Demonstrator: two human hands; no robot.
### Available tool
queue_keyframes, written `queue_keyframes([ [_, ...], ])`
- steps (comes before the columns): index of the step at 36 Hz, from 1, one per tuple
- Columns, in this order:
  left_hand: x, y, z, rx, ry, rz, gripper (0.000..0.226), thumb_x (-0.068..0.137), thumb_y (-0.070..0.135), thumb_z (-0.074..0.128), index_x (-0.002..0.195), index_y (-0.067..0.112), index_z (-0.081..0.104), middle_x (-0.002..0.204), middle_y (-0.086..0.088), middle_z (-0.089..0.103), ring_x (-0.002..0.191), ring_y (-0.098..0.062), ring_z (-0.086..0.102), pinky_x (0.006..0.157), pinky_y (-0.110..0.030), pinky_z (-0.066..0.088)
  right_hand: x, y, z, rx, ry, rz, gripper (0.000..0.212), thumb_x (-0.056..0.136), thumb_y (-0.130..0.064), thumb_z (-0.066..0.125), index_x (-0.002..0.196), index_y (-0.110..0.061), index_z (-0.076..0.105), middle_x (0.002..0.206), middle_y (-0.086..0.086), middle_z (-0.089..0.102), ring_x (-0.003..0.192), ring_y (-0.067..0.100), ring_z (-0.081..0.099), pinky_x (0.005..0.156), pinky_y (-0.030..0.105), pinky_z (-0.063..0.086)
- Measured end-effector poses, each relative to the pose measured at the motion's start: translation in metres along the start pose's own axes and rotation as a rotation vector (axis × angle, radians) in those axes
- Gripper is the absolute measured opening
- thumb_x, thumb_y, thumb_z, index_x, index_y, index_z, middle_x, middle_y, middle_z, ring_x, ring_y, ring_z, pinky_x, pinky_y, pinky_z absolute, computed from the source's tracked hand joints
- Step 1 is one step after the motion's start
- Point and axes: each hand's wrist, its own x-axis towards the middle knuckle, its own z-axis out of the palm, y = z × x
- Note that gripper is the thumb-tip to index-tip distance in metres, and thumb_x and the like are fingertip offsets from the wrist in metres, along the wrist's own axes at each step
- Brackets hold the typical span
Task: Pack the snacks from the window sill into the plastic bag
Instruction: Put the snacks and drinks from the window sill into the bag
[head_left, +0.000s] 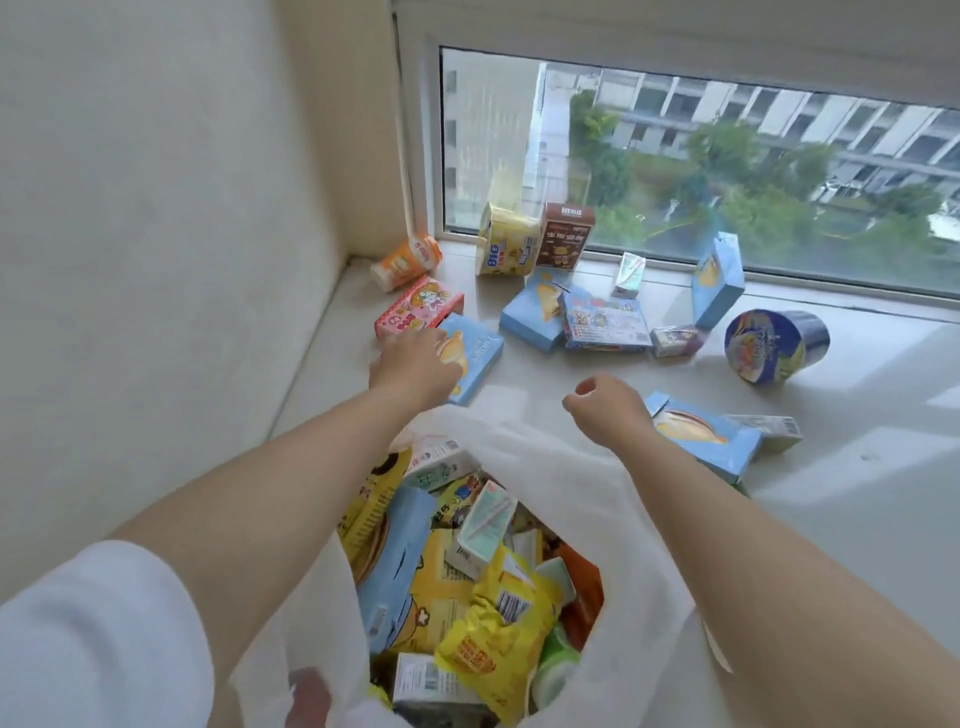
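Note:
A white plastic bag (561, 467) stands open at the sill's near edge, filled with several snack packs. My left hand (413, 364) reaches forward and lies on a light blue box (480, 358), its fingers hidden behind the back of the hand. Beside that box lies a pink box (415, 306). My right hand (605, 408) hovers above the bag's far rim with fingers curled and nothing in it. Just right of it lies another light blue box (706, 436) with a small carton (769, 431) behind it.
Further back on the sill (857, 493) lie an orange cup (408, 260), a yellow cup (506, 241), a brown box (563, 236), more blue boxes (535, 312), a blue noodle bowl (774, 345) on its side and small drink cartons (628, 275). A wall closes the left side, the window the back.

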Motion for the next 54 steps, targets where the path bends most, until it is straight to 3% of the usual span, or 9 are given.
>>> queue_keyframes([
  [16, 0.187, 0.067, 0.089, 0.119, -0.196, 0.118, 0.053, 0.09, 0.029, 0.051, 0.141, 0.021, 0.038, 0.14, -0.009, 0.038, 0.13, -0.028, 0.037, 0.101, -0.038, 0.038, 0.199, 0.029, 0.02, -0.389, 0.059, 0.002, 0.047, 0.089, -0.027, 0.051, 0.133, -0.015, 0.04, 0.134, 0.009, 0.04, 0.128, 0.028, 0.035, 0.1, 0.037, 0.037],
  [23, 0.248, 0.099, 0.148, 0.075, -0.196, 0.082, 0.065, 0.092, 0.049, 0.05, 0.144, 0.014, 0.031, 0.142, -0.011, 0.034, 0.131, -0.027, 0.037, 0.102, -0.039, 0.036, 0.261, 0.067, 0.035, -0.534, 0.121, -0.064, 0.068, 0.087, -0.021, 0.053, 0.146, -0.024, 0.02, 0.149, 0.005, 0.022, 0.135, 0.026, 0.025, 0.104, 0.036, 0.033],
  [28, 0.287, 0.115, 0.174, 0.023, -0.156, 0.046, 0.078, 0.088, 0.058, 0.051, 0.146, 0.011, 0.025, 0.144, -0.013, 0.031, 0.134, -0.028, 0.032, 0.106, -0.039, 0.033, 0.295, 0.069, 0.034, 0.064, 0.349, 0.141, 0.052, 0.089, -0.029, 0.051, 0.136, -0.009, 0.043, 0.14, 0.014, 0.039, 0.129, 0.03, 0.037, 0.103, 0.036, 0.034],
  [32, 0.311, 0.119, 0.181, -0.025, -0.17, 0.003, 0.094, 0.079, 0.064, 0.058, 0.148, 0.012, 0.019, 0.146, -0.014, 0.028, 0.134, -0.031, 0.034, 0.106, -0.039, 0.033, 0.305, 0.058, 0.039, 0.742, 0.382, 0.715, 0.081, 0.085, -0.046, 0.063, 0.138, 0.002, 0.026, 0.141, 0.02, 0.035, 0.128, 0.034, 0.041, 0.101, 0.038, 0.036],
  [35, 0.321, 0.117, 0.19, -0.024, -0.207, -0.027, 0.098, 0.072, 0.064, 0.066, 0.143, 0.011, 0.026, 0.142, -0.013, 0.038, 0.131, -0.03, 0.039, 0.103, -0.036, 0.035, 0.313, 0.056, 0.048, 0.94, 0.356, 0.738, 0.085, 0.077, -0.037, 0.074, 0.136, -0.002, 0.023, 0.136, 0.018, 0.042, 0.122, 0.03, 0.048, 0.097, 0.037, 0.039],
  [39, 0.319, 0.113, 0.202, -0.027, -0.13, -0.096, 0.099, 0.064, 0.068, 0.07, 0.138, 0.015, 0.031, 0.136, -0.012, 0.044, 0.126, -0.032, 0.042, 0.102, -0.041, 0.04, 0.322, 0.057, 0.051, 1.054, 0.374, 0.687, 0.085, 0.072, -0.025, 0.081, 0.134, -0.012, 0.025, 0.13, 0.017, 0.05, 0.104, 0.027, 0.055, 0.082, 0.03, 0.039],
  [44, 0.305, 0.106, 0.201, -0.043, -0.2, -0.219, 0.108, 0.048, 0.076, 0.073, 0.129, 0.013, 0.041, 0.128, -0.01, 0.052, 0.117, -0.029, 0.051, 0.096, -0.038, 0.046, 0.32, 0.067, 0.064, 1.121, 0.403, 0.625, 0.097, 0.067, -0.021, 0.085, 0.141, -0.014, 0.023, 0.128, 0.011, 0.055, 0.109, 0.025, 0.059, 0.095, 0.035, 0.045],
  [50, 0.281, 0.083, 0.192, -0.427, -0.337, -0.336, 0.064, 0.059, 0.062, 0.078, 0.098, 0.014, 0.062, 0.102, -0.004, 0.066, 0.095, -0.025, 0.064, 0.089, -0.035, 0.052, 0.304, 0.093, 0.074, 0.968, 0.205, 0.612, 0.065, 0.062, -0.033, 0.087, 0.113, -0.003, 0.06, 0.111, 0.009, 0.068, 0.101, 0.027, 0.065, 0.094, 0.041, 0.051],
  [54, 0.255, 0.085, 0.177, -0.686, -0.317, -0.403, 0.054, 0.076, 0.057, 0.068, 0.105, 0.013, 0.064, 0.106, -0.011, 0.068, 0.091, -0.028, 0.067, 0.085, -0.038, 0.054, 0.279, 0.095, 0.063, 1.035, 0.095, 0.605, 0.037, 0.071, -0.018, 0.081, 0.1, -0.002, 0.064, 0.105, 0.012, 0.069, 0.092, 0.029, 0.067, 0.089, 0.041, 0.054],
])
